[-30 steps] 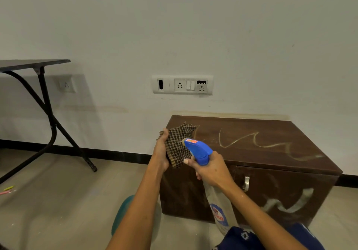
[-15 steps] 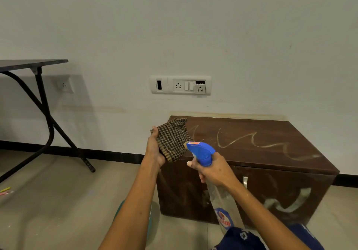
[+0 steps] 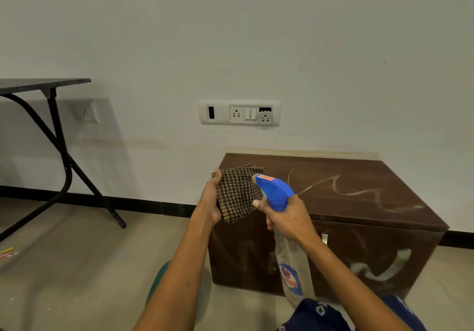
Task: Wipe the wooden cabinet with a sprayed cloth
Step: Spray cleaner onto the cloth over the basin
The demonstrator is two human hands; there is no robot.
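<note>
before cabinet [image 3: 359,184], left hand [image 3: 210,202] grips cloth [image 3: 237,193].

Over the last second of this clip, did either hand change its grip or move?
Barely. The left hand still holds the checked cloth up, the right hand still grips the spray bottle, nozzle at the cloth. The cabinet stays smeared, unwiped.

One cabinet [image 3: 359,202], one cloth [image 3: 237,193], one bottle [image 3: 292,261], one table [image 3: 46,84].
</note>
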